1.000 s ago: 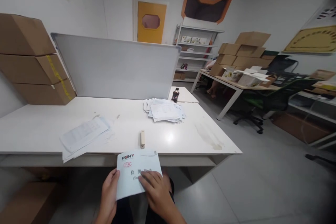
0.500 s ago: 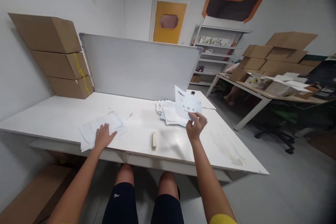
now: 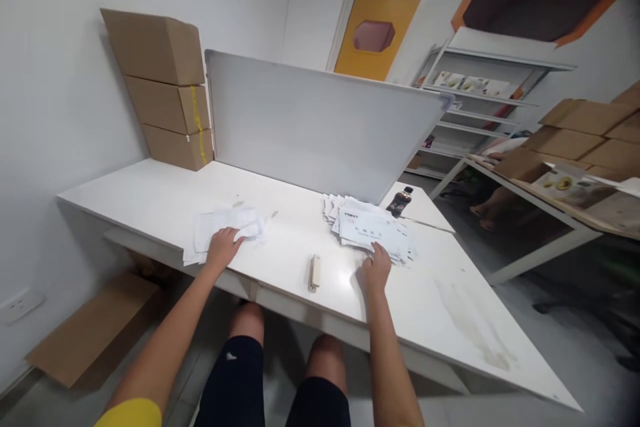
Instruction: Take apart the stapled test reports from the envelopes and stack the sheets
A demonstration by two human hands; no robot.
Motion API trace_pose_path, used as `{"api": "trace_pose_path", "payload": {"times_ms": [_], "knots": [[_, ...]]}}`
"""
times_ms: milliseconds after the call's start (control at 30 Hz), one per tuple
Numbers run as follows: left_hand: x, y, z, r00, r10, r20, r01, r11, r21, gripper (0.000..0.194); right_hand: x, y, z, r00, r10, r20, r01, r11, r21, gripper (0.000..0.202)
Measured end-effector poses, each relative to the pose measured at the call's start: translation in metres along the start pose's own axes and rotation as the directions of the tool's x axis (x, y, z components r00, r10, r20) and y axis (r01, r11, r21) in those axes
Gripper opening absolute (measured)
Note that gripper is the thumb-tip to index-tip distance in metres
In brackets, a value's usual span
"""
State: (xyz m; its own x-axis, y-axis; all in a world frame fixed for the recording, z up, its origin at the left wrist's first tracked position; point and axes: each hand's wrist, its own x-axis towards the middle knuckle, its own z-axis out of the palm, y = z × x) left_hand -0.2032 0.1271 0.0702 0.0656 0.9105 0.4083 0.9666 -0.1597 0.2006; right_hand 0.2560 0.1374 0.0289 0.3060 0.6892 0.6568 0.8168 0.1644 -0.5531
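Note:
My left hand (image 3: pixel 223 248) is over a small spread of white papers (image 3: pixel 205 230) near the front edge of the desk. Its thumb and fingers close on a sheet whose right part bends up. My right hand (image 3: pixel 377 269) is at the lower edge of a printed paper sheet (image 3: pixel 365 225), fingers curled and fingertips on that edge. The sheet lies on top of an untidy paper stack (image 3: pixel 400 250). Between my hands is a narrow cream object (image 3: pixel 315 272), which looks like a stapler.
A dark bottle (image 3: pixel 400 201) stands behind the stack. A whiteboard panel (image 3: pixel 310 127) rises along the back of the white desk (image 3: pixel 280 253). Cardboard boxes (image 3: pixel 165 100) are piled at the back left. On the right, a second table (image 3: pixel 530 197) carries boxes, with a person partly visible behind it.
My right hand has lowered the printed sheet from the air onto the stack. My left hand has gone from lying flat to curling around a sheet. The view has turned left.

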Motion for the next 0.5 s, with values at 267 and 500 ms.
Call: {"api": "trace_pose_path", "payload": {"times_ms": [267,500], "knots": [[-0.029,0.086,-0.032,0.943,0.331,-0.036,-0.33,0.944,0.024,0.035,-0.135,-0.118,-0.067,0.875,0.397,0.276,-0.483,0.686,0.544,0.024],[-0.107,0.181,-0.053,0.49,0.847,-0.206,-0.867,0.499,-0.009,0.019,-0.179,-0.2,-0.076,0.649,0.333,0.684,-0.717,-0.032,0.696,0.044]]}}
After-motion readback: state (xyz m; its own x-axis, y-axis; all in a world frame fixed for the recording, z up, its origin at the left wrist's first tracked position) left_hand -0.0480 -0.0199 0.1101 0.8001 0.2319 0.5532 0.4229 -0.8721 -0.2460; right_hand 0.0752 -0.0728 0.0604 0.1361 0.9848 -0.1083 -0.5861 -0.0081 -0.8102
